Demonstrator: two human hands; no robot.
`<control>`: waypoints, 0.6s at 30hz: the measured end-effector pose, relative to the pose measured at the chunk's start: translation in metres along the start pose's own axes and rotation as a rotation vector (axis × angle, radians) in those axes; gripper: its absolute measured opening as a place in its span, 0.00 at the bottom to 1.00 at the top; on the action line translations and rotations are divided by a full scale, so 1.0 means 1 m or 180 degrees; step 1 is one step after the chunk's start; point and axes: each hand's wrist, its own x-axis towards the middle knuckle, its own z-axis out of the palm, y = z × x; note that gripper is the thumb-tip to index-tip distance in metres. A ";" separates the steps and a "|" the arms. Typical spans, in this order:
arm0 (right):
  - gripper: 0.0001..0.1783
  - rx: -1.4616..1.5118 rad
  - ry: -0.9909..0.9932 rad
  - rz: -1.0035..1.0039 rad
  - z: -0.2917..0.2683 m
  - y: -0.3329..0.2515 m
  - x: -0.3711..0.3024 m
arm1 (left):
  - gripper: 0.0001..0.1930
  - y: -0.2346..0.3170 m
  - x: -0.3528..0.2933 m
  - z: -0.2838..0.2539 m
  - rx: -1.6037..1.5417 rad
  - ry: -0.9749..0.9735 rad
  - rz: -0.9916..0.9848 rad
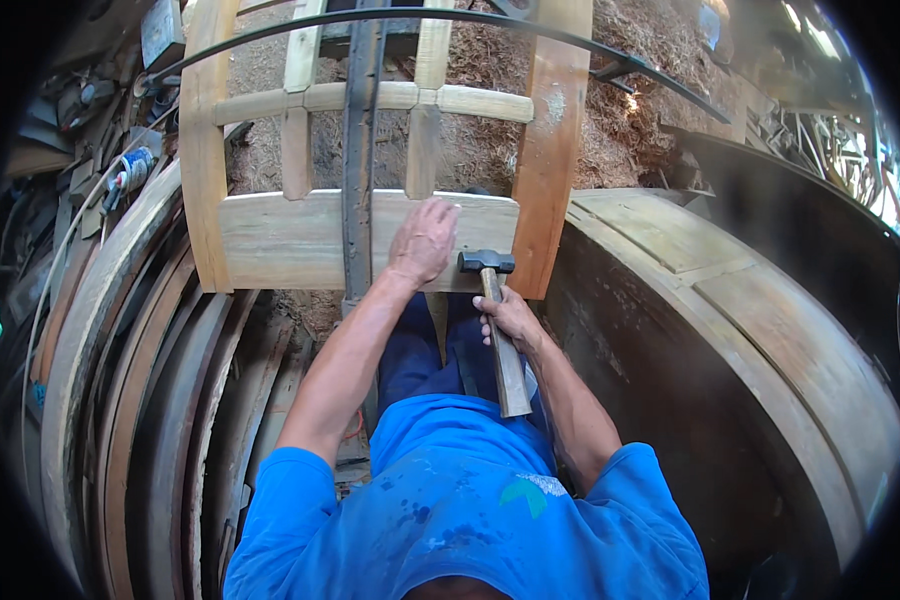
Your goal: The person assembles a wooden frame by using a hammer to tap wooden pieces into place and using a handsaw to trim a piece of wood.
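A wooden door frame (545, 160) lies before me, with a wide bottom panel (290, 240) and slender crossing bars (315, 97) set between its two side pieces. Over the panel is my left hand (425, 240), its fingers bent close together near the panel's far edge. What those fingers hold, if anything, is hidden. My right hand (513, 318) is closed around the wooden handle of a hammer (508, 365), just below its dark metal head. The hammer head sits above the panel's right part, and the handle end points back toward my body. A long metal bar (362, 150) crosses over the frame lengthwise.
Several curved wooden boards (135, 370) stand stacked on my left. To the right is a large panelled wooden piece (750, 290) on edge. A dark thin strip (450, 14) arches across the far end. Wood shavings (620, 130) cover the ground beyond, and a blue-and-white can (133, 167) lies among scraps.
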 end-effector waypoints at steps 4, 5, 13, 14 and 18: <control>0.12 0.0567 -0.0368 0.0301 -0.020 0.012 -0.008 | 0.17 0.016 0.050 0.035 0.0332 -0.0194 0.0292; 0.12 0.0702 -0.0427 0.0385 -0.024 0.019 -0.010 | 0.17 0.018 0.061 0.041 0.0291 -0.0434 0.0202; 0.12 0.0959 -0.0659 0.0890 -0.043 0.061 -0.016 | 0.22 0.026 0.112 0.083 0.0000 -0.1749 -0.0527; 0.12 0.0915 -0.0655 0.0907 -0.045 0.062 -0.016 | 0.23 0.022 0.118 0.086 -0.0035 -0.1855 -0.0599; 0.13 0.0859 -0.0538 0.0899 -0.062 0.060 -0.020 | 0.26 0.030 0.140 0.093 0.0053 -0.2413 -0.0932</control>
